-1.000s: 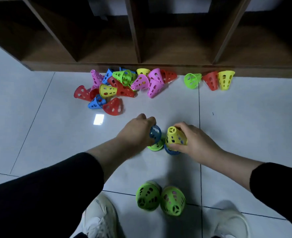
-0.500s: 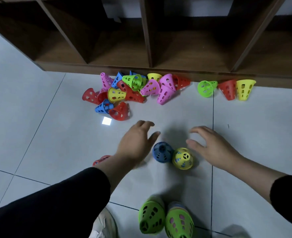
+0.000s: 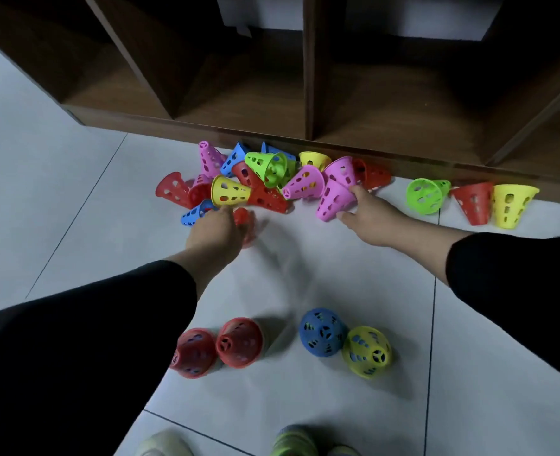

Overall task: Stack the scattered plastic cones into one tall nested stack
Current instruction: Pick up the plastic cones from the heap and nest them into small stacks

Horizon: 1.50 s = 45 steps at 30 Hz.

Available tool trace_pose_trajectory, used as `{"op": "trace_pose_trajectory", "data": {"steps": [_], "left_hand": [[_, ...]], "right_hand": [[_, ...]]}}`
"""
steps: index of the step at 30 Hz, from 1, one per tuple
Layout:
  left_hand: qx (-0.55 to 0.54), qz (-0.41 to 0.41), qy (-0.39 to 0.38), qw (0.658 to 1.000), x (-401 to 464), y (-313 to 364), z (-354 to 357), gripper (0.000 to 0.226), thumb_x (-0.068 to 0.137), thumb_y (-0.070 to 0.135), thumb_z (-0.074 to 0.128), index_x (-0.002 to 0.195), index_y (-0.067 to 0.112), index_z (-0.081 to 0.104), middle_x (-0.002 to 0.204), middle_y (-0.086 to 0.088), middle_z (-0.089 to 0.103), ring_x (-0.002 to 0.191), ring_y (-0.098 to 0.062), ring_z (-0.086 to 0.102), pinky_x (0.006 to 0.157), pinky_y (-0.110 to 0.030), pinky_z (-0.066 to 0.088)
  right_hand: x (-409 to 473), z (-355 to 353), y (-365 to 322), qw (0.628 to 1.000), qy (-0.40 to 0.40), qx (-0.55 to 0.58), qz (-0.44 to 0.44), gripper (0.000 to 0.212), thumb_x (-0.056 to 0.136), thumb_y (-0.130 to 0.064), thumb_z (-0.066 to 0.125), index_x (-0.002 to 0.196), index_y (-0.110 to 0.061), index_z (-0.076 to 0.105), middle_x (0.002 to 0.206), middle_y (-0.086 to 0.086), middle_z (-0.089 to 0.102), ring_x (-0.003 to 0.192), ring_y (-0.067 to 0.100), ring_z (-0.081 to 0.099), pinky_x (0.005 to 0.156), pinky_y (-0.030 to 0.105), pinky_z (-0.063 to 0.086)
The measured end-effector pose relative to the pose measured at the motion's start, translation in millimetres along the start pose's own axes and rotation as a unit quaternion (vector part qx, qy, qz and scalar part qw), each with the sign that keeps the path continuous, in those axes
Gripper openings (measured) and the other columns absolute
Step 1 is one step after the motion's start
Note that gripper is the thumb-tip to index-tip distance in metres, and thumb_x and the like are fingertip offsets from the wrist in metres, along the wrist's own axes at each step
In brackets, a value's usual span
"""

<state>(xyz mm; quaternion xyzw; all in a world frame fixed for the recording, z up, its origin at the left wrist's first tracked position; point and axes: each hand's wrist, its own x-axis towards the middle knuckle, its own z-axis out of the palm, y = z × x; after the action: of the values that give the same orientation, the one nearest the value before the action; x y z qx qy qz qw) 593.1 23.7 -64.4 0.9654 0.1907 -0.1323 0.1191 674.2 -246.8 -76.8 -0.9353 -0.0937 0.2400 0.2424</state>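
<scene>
A heap of perforated plastic cones [image 3: 265, 179] in red, pink, blue, green and yellow lies against the shelf base. My left hand [image 3: 214, 233] reaches into its near edge and grips a blurred red cone [image 3: 244, 222]. My right hand [image 3: 369, 213] pinches a pink cone [image 3: 333, 200] lying on its side at the heap's right end. Nearer to me stand upright cones: two red ones [image 3: 219, 348], a blue one [image 3: 321, 332] and a yellow one [image 3: 367, 352]. A green cone [image 3: 425, 195], a red cone [image 3: 473, 200] and a yellow cone [image 3: 510, 204] lie apart at the right.
A dark wooden shelf unit [image 3: 308, 93] with open compartments runs along the back. The floor is pale tile [image 3: 58, 199]. At the bottom edge a green cone top [image 3: 293, 441] and a white shoe [image 3: 163, 445] show.
Both hands left the blue and yellow upright cones and reached forward to the heap. The left now grips a red cone, the right a pink one. The camera tilted forward.
</scene>
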Motion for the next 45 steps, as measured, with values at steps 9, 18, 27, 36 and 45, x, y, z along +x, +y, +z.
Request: {"op": "trace_pose_trajectory", "data": {"steps": [9, 18, 27, 36, 45], "left_hand": [[-0.088, -0.074, -0.057, 0.992, 11.5, 18.3, 17.9, 0.046, 0.092, 0.047, 0.057, 0.122, 0.013, 0.047, 0.083, -0.001, 0.058, 0.068, -0.017, 0.055, 0.064, -0.03, 0.046], [-0.297, -0.007, -0.125, 0.947, -23.5, 12.0, 26.3, 0.078, 0.073, 0.028, 0.084, 0.141, 0.017, 0.045, 0.124, -0.007, 0.062, 0.103, -0.023, 0.063, 0.09, -0.036, 0.053], [-0.361, 0.063, -0.13, 0.921, -50.6, 6.1, 17.0, 0.095, 0.065, 0.033, 0.085, 0.146, 0.026, 0.035, 0.131, -0.003, 0.051, 0.111, -0.02, 0.06, 0.095, -0.037, 0.054], [-0.438, -0.053, -0.127, 0.888, -39.8, 13.1, 32.8, 0.055, 0.076, 0.002, 0.075, 0.121, 0.016, 0.047, 0.117, -0.015, 0.053, 0.079, -0.026, 0.066, 0.051, -0.021, 0.051], [-0.319, 0.001, -0.123, 0.94, -40.6, 15.3, 47.3, 0.057, 0.08, 0.016, 0.074, 0.133, 0.013, 0.051, 0.124, -0.01, 0.052, 0.098, -0.023, 0.057, 0.075, -0.027, 0.051]], "right_hand": [[39.8, 33.9, 5.1, 0.98, 0.047, 0.178, 0.081, 0.05, 0.087, -0.053, 0.05, 0.119, -0.014, 0.053, 0.105, 0.019, 0.066, 0.091, 0.041, 0.065, 0.069, 0.038, 0.049], [-20.4, 30.7, -9.9, 0.955, 0.03, 0.294, 0.012, 0.036, 0.084, -0.028, 0.077, 0.093, -0.005, 0.051, 0.078, 0.006, 0.057, 0.067, 0.016, 0.056, 0.053, 0.037, 0.051], [-52.7, -0.6, -26.5, 0.989, -0.06, 0.096, -0.095, 0.063, 0.079, -0.035, 0.081, 0.131, -0.031, 0.045, 0.104, -0.02, 0.055, 0.088, -0.002, 0.057, 0.068, 0.013, 0.043], [-49.9, 3.1, -4.1, 0.961, -0.083, -0.246, -0.095, 0.049, 0.081, -0.036, 0.073, 0.122, -0.015, 0.057, 0.113, 0.006, 0.049, 0.102, 0.028, 0.059, 0.084, 0.034, 0.047], [-56.6, 18.7, -1.4, 0.951, 0.01, -0.272, -0.15, 0.088, 0.075, -0.081, 0.048, 0.142, -0.027, 0.037, 0.134, -0.001, 0.046, 0.122, 0.025, 0.046, 0.097, 0.042, 0.043]]}}
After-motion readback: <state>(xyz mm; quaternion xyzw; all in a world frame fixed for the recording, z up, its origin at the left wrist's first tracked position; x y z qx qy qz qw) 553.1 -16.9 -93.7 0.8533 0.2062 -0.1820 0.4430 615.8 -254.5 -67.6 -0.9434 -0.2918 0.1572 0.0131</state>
